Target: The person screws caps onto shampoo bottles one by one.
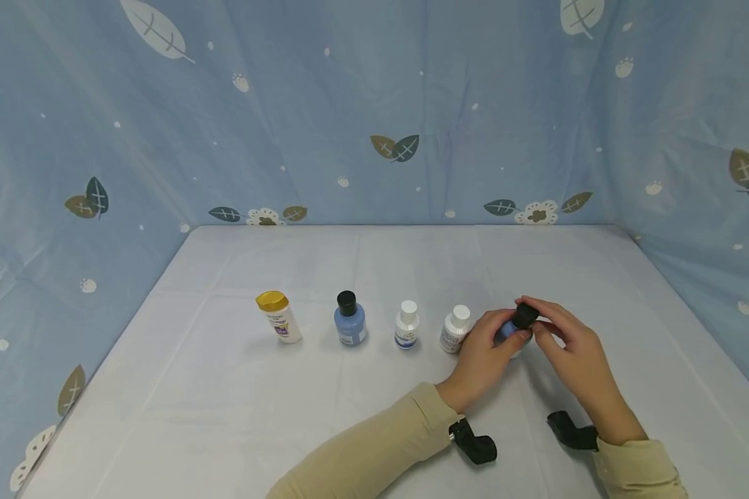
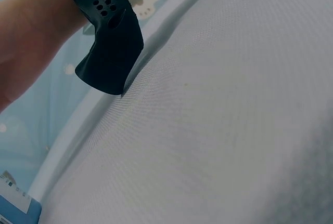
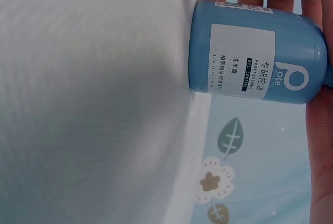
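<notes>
At the right end of a row of bottles, my left hand (image 1: pixel 482 359) holds a blue shampoo bottle (image 3: pixel 291 39) around its body. My right hand (image 1: pixel 571 350) has thumb and fingers on that bottle's black cap (image 1: pixel 526 316). In the right wrist view the bottle stands on the table, its white label towards the camera, with fingers behind it. Just left of my left hand is a white bottle (image 1: pixel 455 330) with a white cap. The left wrist view catches only part of a blue bottle (image 2: pixel 18 203) at its lower left corner.
Further left stand another white-capped white bottle (image 1: pixel 407 324), a second blue bottle (image 1: pixel 350 324) with a black cap, and a white bottle (image 1: pixel 281 320) with a gold cap. A white cloth covers the table (image 1: pixel 225 416). Blue leaf-patterned curtain (image 1: pixel 324 104) surrounds its back and sides.
</notes>
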Motion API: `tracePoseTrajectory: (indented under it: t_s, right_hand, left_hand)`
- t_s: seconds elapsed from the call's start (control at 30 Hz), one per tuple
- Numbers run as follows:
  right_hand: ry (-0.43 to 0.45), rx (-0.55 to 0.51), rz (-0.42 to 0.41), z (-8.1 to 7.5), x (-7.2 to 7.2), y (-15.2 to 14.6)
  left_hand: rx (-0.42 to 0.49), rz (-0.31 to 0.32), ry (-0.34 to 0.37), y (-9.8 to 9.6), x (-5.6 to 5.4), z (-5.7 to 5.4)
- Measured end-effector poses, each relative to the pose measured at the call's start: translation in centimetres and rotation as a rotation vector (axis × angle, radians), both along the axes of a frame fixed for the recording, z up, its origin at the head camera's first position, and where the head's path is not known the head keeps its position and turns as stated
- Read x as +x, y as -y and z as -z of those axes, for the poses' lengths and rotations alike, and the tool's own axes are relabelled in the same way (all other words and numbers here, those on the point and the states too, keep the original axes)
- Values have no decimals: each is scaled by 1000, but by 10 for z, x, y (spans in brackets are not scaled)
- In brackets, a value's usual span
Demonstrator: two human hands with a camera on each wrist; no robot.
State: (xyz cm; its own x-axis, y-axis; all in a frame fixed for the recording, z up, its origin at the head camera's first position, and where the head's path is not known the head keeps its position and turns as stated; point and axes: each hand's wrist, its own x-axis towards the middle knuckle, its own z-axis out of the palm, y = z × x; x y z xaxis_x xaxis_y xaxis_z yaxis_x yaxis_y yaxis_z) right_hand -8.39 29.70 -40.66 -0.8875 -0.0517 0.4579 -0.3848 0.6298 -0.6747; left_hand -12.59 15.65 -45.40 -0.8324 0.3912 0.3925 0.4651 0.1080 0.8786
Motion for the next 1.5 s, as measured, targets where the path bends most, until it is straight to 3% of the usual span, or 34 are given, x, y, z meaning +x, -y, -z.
tracePoseTrajectory:
  t_s: [0.33, 0.7, 1.03, 1.5]
  right_hand:
    - [12, -64, -11, -1, -1, 1]
    - [-23, -51, -9, -1, -3, 2]
    - [17, 2, -32, 0, -1, 0]
    - [-2, -43, -9, 1, -2, 1]
  left_hand:
    - [1, 4, 13, 0, 1, 0]
    - [-4, 7, 28, 1, 0, 0]
    - [-3, 2, 12, 1, 1, 0]
    - [-11, -5, 25, 0, 2, -1]
